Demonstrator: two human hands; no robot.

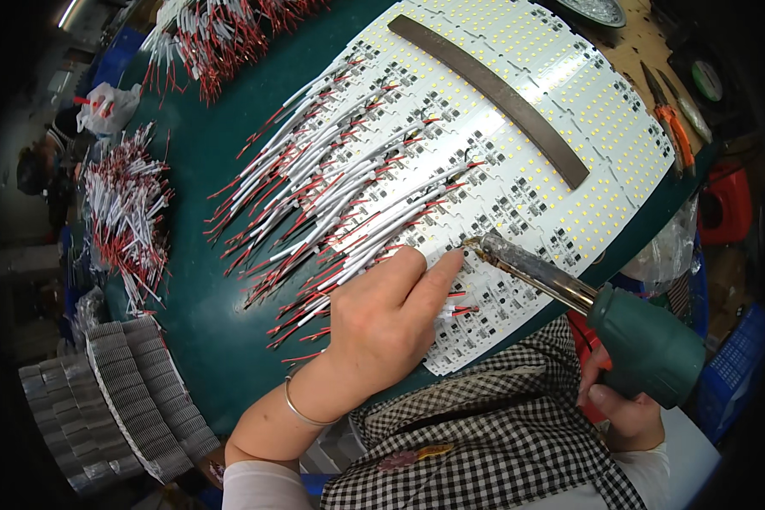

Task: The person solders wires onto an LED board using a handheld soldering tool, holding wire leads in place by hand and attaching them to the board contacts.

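My left hand (pixel 382 310) rests low on a white LED circuit board sheet (pixel 620 161). Its fingers are closed, with the index fingertip beside the hot tip. Short red-and-white wires (pixel 459 311) poke out from under the hand; the fingers hide most of the grip. In my right hand (pixel 629 416) is a green-bodied soldering iron (pixel 646 340). Its metal barrel points up and left, and the tip meets the board just beside my left index finger. Rows of attached white wires (pixel 374 183) with red and black ends fan out leftward from the board.
A curved dark bar (pixel 493 98) lies across the board. Loose wire bundles (pixel 127 212) sit on the green mat (pixel 204 297) at left, more (pixel 221 38) at the top. Stacked grey parts (pixel 136 399) stand lower left. Orange-handled pliers (pixel 676 132) lie right, near a red stool (pixel 724 204).
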